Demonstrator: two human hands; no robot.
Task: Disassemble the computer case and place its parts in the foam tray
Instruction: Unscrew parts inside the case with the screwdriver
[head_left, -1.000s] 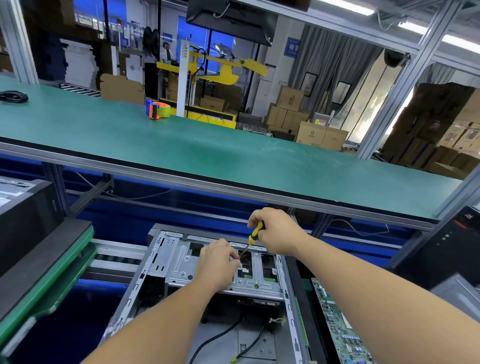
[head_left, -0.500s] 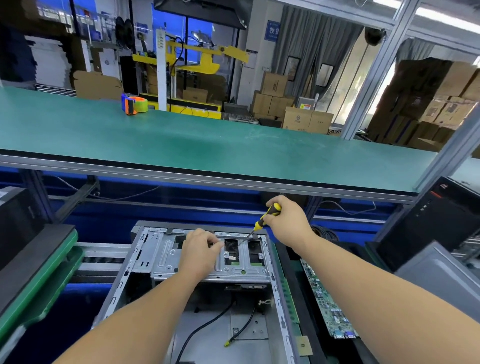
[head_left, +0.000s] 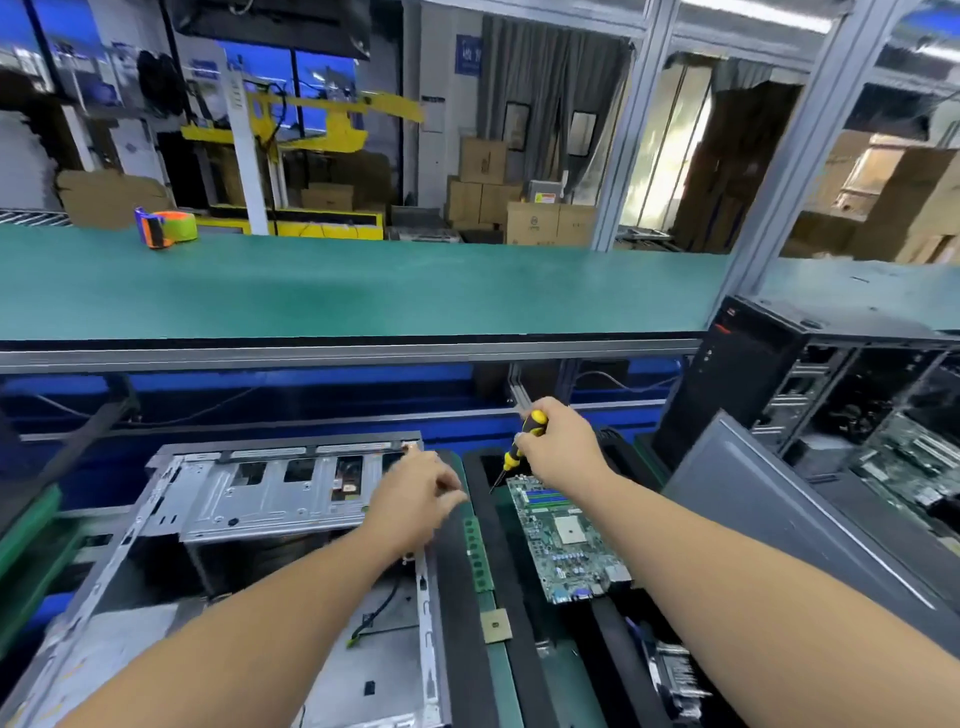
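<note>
right grip (head_left: 558, 449) clutching screwdriver (head_left: 521, 442), blurred left hand (head_left: 415, 499) seemingly loose

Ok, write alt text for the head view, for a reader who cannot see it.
Seen from above, a person's right hand holds a yellow-and-black screwdriver over a motherboard in a black foam tray, while the blurred left hand reaches across the right edge of an open metal case. A green bench runs behind.

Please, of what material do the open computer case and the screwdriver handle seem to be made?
Computer case: probably bare sheet steel, judging by its dull grey sheen, stamped holes and folded edges. Screwdriver handle: likely hard plastic, glossy yellow with black parts; possibly rubber inserts, too blurred to tell.
</note>
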